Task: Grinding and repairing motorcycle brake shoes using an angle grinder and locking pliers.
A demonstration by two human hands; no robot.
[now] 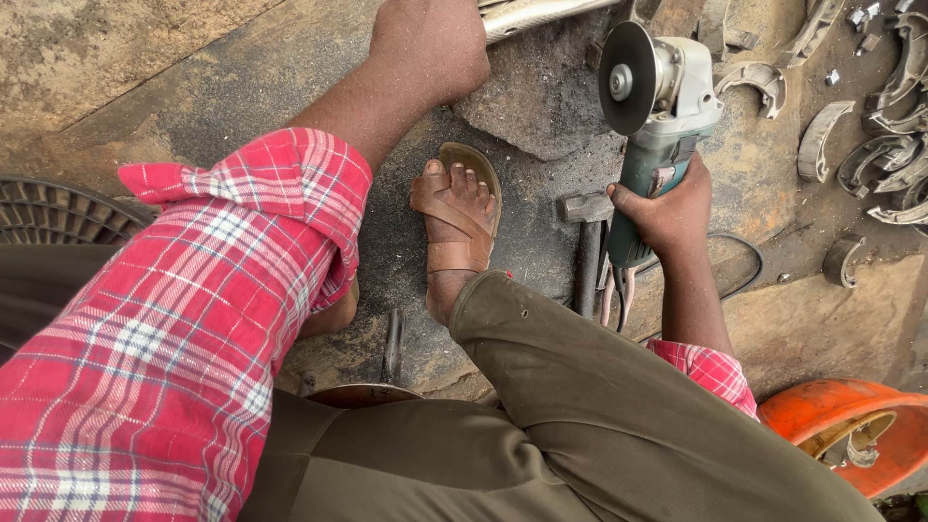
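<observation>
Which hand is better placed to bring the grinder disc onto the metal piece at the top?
Right, likely. The right hand already grips the angle grinder, disc facing the stone block. The left hand rests on the shiny metal piece, apparently steadying it.

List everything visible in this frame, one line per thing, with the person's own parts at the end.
angle grinder: one, green and grey body with dark disc, upper right, gripped by the right hand
metal pipe: one, silver, top edge, next to the left hand
stone block: one, grey, top centre, under the pipe
hammer: one, dark, on the ground left of the grinder handle
curved metal pieces: many, grey, scattered at right
orange container: one, lower right corner
cable: one, black, on the ground at right
sandal: one, brown, on the foot at centre
left hand: top centre, by the pipe
right hand: around the grinder handle
</observation>
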